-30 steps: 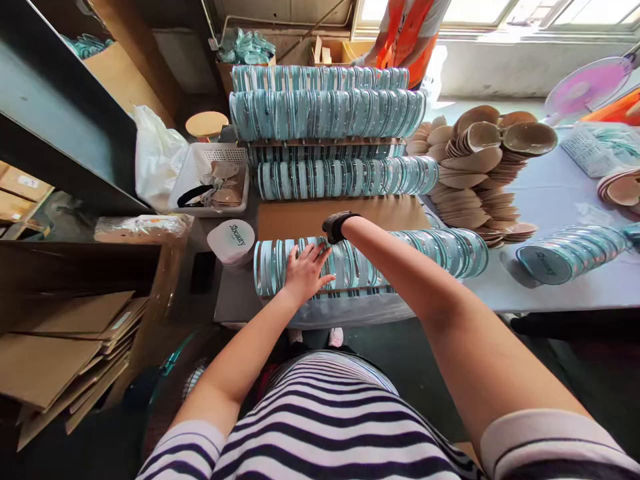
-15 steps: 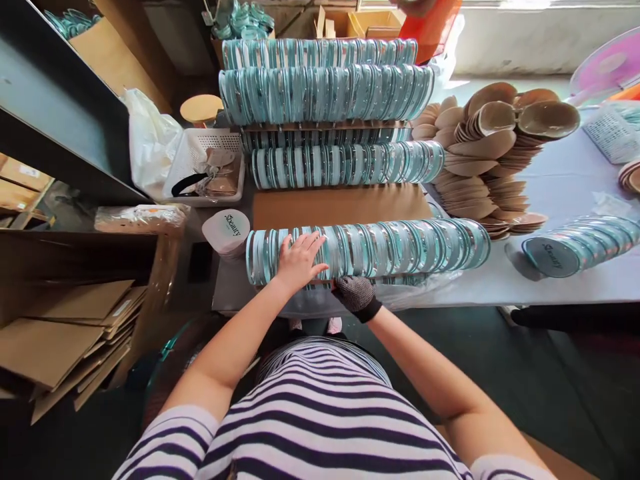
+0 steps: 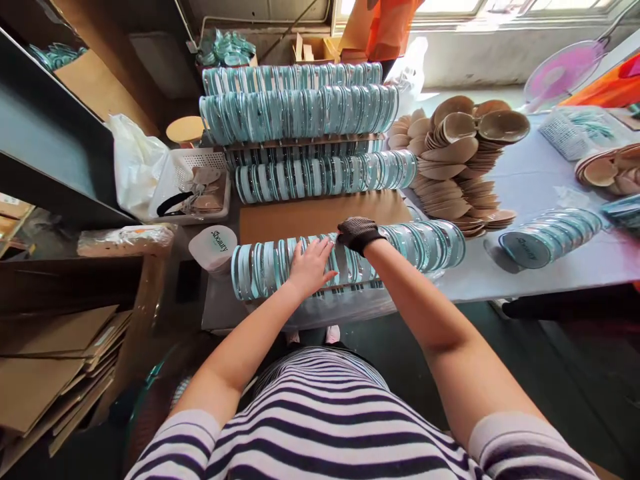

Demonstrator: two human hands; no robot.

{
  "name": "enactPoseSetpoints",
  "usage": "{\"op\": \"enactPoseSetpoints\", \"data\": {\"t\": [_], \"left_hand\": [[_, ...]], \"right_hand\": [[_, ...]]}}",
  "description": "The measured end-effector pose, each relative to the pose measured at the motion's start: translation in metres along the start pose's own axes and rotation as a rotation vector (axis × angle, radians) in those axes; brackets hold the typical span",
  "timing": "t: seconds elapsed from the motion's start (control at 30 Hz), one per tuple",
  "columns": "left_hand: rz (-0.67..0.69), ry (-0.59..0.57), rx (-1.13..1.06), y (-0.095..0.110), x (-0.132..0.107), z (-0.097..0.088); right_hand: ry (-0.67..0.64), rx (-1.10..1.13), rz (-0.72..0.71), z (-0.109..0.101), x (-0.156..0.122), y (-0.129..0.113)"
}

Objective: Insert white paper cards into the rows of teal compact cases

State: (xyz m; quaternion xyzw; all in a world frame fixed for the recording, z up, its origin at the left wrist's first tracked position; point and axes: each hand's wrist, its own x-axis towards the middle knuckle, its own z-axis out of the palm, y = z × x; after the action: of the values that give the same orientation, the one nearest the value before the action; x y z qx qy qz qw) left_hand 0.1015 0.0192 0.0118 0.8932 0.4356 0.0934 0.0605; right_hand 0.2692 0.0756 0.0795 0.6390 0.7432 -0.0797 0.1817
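The right hand (image 3: 359,235), in a dark speckled glove, has swung from the near side of the long row of clear, teal-edged round plastic pieces (image 3: 353,268) to its far side, at twelve o'clock. Its fingers are curled; I can't tell whether they grip anything. The bare left hand (image 3: 311,267) lies open, fingers spread, on the row, at about eight o'clock from the glove. The row runs under both hands, nine to three o'clock; a flat brown cardboard sheet (image 3: 300,217) lies beyond.
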Motion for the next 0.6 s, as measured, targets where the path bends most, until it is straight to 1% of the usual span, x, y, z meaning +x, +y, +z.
{"op": "enactPoseSetpoints", "data": {"t": [0.07,0.1,0.13,0.2,0.27,0.3,0.37,0.47,0.53,0.6], "left_hand": [[0.002,-0.003,-0.005,0.001,0.003,0.005],[0.002,0.001,-0.005,0.001,0.003,0.008],[0.002,0.005,-0.004,0.000,0.003,0.009],[-0.001,0.012,-0.004,-0.001,0.000,0.012],[-0.002,0.015,-0.009,-0.001,-0.001,0.013],[0.000,0.015,-0.013,-0.002,-0.001,0.013],[0.009,0.014,-0.019,-0.002,-0.001,0.013],[0.010,0.010,-0.028,-0.003,0.000,0.010],[-0.005,0.005,-0.032,-0.002,0.000,0.008],[-0.018,0.002,-0.035,-0.002,0.001,0.006]], "right_hand": [[-0.200,-0.037,-0.056,-0.019,0.030,-0.001],[-0.256,-0.041,-0.086,-0.024,0.042,-0.003],[-0.289,-0.044,-0.115,-0.026,0.050,-0.006],[-0.351,-0.063,-0.161,-0.028,0.059,-0.011],[-0.389,-0.076,-0.198,-0.028,0.059,-0.015],[-0.388,-0.084,-0.211,-0.027,0.058,-0.016],[-0.325,-0.124,-0.226,-0.027,0.055,-0.016],[-0.154,-0.175,-0.260,-0.023,0.044,-0.011],[-0.051,-0.114,-0.289,-0.012,0.027,-0.004],[0.044,0.001,-0.273,0.009,0.001,0.003]]}}
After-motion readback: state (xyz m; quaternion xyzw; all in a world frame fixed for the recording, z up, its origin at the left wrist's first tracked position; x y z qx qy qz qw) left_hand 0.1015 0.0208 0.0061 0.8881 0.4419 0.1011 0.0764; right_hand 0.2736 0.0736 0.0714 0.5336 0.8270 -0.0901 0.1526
